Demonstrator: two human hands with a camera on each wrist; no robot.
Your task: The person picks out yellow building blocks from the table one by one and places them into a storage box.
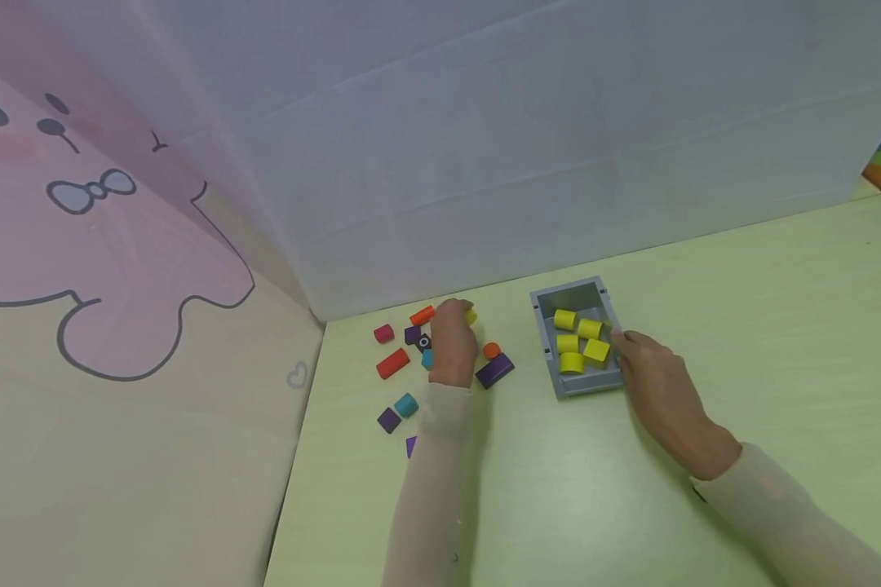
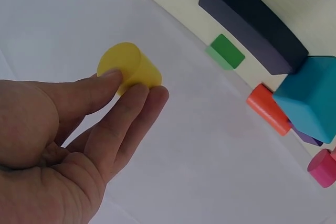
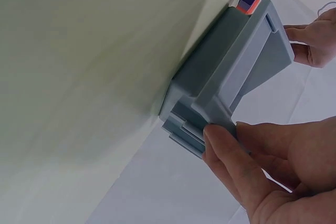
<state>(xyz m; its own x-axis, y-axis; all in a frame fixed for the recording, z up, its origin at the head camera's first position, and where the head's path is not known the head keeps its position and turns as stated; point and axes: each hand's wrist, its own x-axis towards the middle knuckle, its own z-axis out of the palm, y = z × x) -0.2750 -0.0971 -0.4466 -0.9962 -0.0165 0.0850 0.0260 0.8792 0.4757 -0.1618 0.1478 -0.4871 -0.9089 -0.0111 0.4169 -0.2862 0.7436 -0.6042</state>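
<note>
In the left wrist view my left hand (image 2: 79,129) pinches a yellow cylinder block (image 2: 123,64) between thumb and fingertips. From the head, the left hand (image 1: 453,342) is over the loose blocks, and only a bit of the yellow cylinder (image 1: 471,316) shows past it. My right hand (image 1: 657,387) grips the right side of a grey plastic bin (image 1: 591,386). Thumb and fingers pinch the bin's rim (image 3: 212,111) in the right wrist view. Several yellow blocks (image 1: 590,328) lie inside the bin, which stands on the table.
Around the left hand lie a red cylinder (image 1: 392,364), a pink cylinder (image 1: 384,333), a dark purple block (image 1: 495,371), a teal cylinder (image 1: 406,405) and a small purple cube (image 1: 389,420). A green block (image 2: 227,51) shows in the left wrist view. White sheeting (image 1: 440,163) borders the pale table (image 1: 558,505).
</note>
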